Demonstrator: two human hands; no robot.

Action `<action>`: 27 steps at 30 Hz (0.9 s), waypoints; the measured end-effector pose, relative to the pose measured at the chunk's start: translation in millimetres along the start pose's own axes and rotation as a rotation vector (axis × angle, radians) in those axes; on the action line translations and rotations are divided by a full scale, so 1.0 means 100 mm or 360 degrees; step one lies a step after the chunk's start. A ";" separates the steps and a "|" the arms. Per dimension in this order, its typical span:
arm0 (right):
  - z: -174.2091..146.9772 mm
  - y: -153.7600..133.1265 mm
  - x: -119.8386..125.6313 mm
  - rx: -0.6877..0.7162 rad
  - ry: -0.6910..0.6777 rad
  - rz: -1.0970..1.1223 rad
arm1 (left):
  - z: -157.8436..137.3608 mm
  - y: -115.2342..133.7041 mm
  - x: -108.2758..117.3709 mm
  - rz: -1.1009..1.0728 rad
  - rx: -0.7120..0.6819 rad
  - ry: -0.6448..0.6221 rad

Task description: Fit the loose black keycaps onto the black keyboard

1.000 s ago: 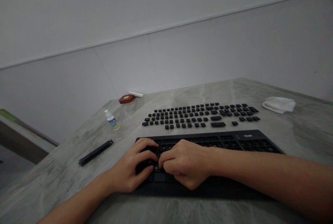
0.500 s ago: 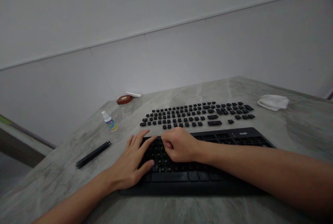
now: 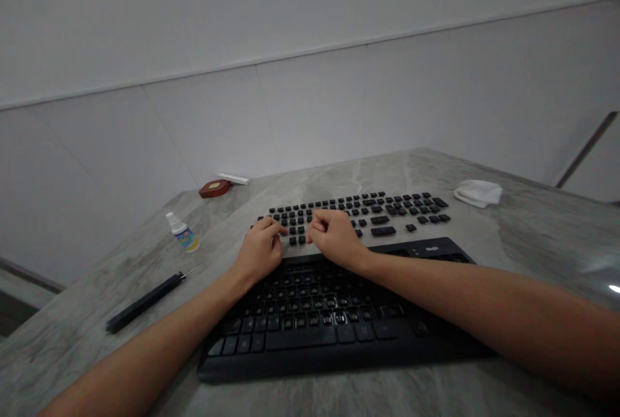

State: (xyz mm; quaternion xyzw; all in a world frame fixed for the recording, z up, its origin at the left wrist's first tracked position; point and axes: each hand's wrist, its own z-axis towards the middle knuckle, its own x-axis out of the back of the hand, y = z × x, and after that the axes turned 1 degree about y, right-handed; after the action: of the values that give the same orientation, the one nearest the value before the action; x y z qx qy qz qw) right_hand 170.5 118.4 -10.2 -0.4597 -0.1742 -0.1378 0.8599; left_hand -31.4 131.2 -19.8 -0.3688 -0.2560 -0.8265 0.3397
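A black keyboard point(image 3: 310, 343) lies in front of me, many of its key sockets bare, while the space bar and several bottom-row keys are in place. Beyond it, loose black keycaps point(image 3: 383, 231) are laid out in rows. My left hand point(image 3: 261, 246) is over the left end of these rows, fingers curled and drawn together; what they hold, if anything, is hidden. Above the keyboard's back edge, my right hand point(image 3: 334, 236) is closed with its fingertips pinched near the keycaps. I cannot make out anything between them.
At the left lie a black pen-like tool point(image 3: 145, 302) with a thin metal tip and a small white spray bottle point(image 3: 184, 235). A reddish-brown box point(image 3: 214, 188) and a white strip point(image 3: 234, 179) are by the wall. Back right is a white cloth point(image 3: 478, 193).
My left hand has left the keyboard for the keycap rows, its spread fingers now curled. My right hand has lifted from the key sockets toward the back edge. The view has shifted slightly.
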 end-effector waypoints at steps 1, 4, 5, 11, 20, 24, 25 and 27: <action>0.04 0.03 0.02 -0.0032 0.0013 0.0028 | -0.01 -0.01 -0.01 -0.0009 -0.0017 -0.0026; 0.10 0.09 0.07 -0.0066 0.0023 0.0091 | -0.05 0.02 -0.01 -0.0028 -0.0081 -0.0115; 0.11 0.10 0.07 -0.0060 0.0027 0.0103 | -0.05 0.03 -0.01 -0.0032 -0.0097 -0.0145; 0.04 0.07 0.07 0.0174 0.0022 0.0099 | -0.02 0.06 0.00 -0.0043 -0.0101 -0.0259; -0.14 -0.09 0.11 0.1038 -0.0359 0.0039 | 0.01 0.12 0.04 -0.0044 0.0088 -0.0372; -0.15 -0.07 0.10 0.1355 -0.0282 -0.0075 | 0.04 0.07 0.02 -0.0002 0.0248 -0.0372; -0.15 -0.06 0.10 0.1369 -0.0261 -0.0088 | 0.04 0.05 0.02 0.0008 0.0280 -0.0365; -0.14 -0.05 0.10 0.1372 -0.0238 -0.0091 | 0.04 0.02 0.01 0.0016 0.0316 -0.0351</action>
State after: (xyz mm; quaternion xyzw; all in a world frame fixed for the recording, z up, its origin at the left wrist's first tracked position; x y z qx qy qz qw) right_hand 180.0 103.5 -9.2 -0.0625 -0.2903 -0.0427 0.9539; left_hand -28.6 132.6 -16.2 -0.4233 -0.3704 -0.7498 0.3485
